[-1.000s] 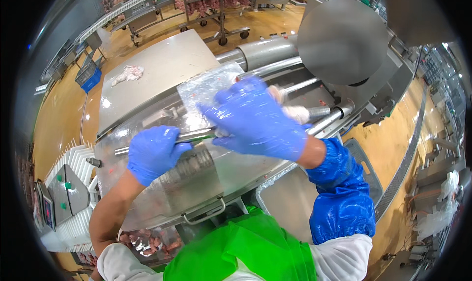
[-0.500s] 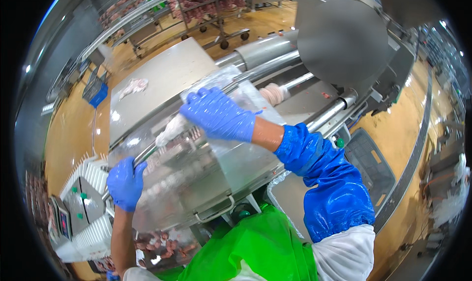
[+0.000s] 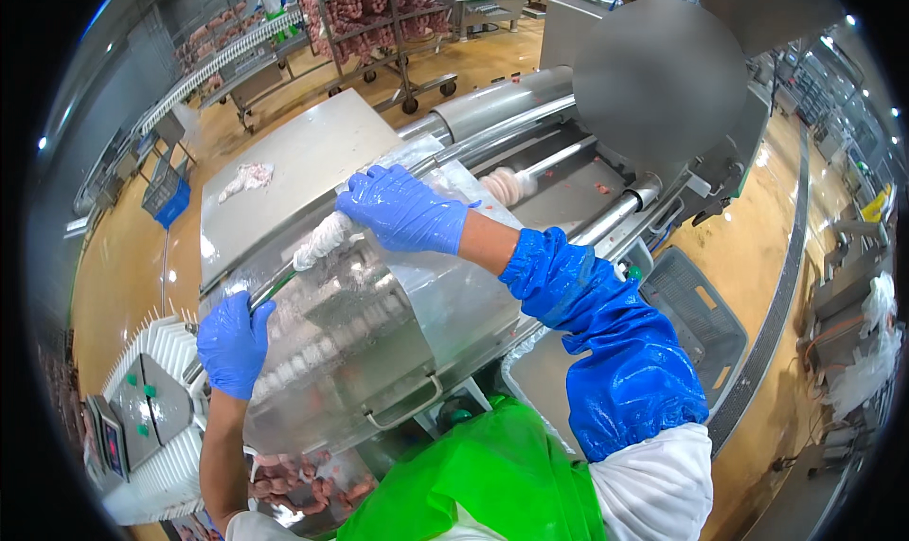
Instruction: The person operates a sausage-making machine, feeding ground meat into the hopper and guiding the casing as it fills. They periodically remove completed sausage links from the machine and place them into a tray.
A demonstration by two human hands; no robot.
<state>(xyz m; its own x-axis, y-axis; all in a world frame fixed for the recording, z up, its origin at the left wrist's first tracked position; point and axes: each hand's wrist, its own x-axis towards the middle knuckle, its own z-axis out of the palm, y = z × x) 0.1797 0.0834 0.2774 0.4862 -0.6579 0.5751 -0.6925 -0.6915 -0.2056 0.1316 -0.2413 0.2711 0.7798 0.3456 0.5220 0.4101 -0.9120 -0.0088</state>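
**Closed Along Steel**

Curling left hand (image 3: pixel 233 345) round steel rod (image 3: pixel 276 285), farther left than a second ago; clasping white casing (image 3: pixel 322 241) in right hand (image 3: pixel 402 210), earlier spread, now closed. Bunched seemingly around rod, so probably sleeved on. Beyond: pale scrap (image 3: pixel 248 180).

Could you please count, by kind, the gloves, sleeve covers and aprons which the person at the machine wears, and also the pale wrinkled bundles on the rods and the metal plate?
Blue gloves: 2
Blue sleeve cover: 1
Green apron: 1
Pale wrinkled bundles: 3 (one at the right hand, one on the rod farther right, one on the metal plate)
Total: 7
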